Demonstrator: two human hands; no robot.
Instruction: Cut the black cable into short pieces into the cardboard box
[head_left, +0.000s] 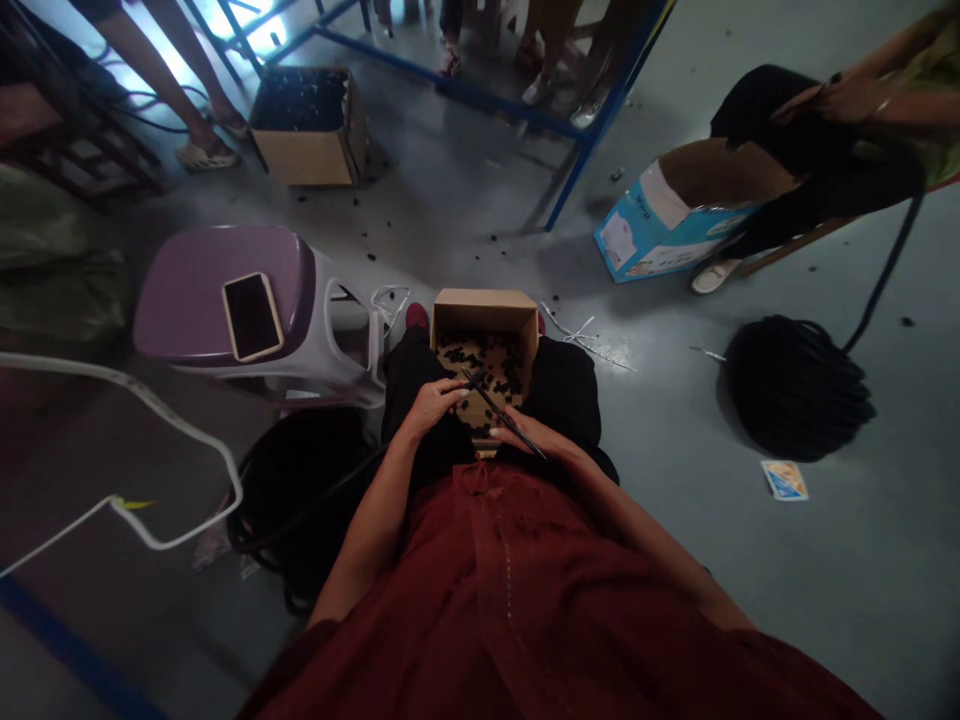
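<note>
My left hand (439, 402) is closed, its fingertips pinching a small dark piece over the open cardboard box (487, 300) between my legs. A long, thin dark tool (491, 403), which looks like scissors or tweezers, lies slantwise across my right hand (529, 433), whose fingers are wrapped round it. The far tip of this tool meets the piece at my left fingertips. Many small black pieces (506, 362) are scattered inside the box below both hands.
On the left, a purple stool (180, 290) carries a phone (253, 316), with a dark coil (300, 480) below. To the right are a blue box (652, 225), a black coil (795, 385) and a seated person's hands (840, 100). Another cardboard box (307, 155) stands ahead.
</note>
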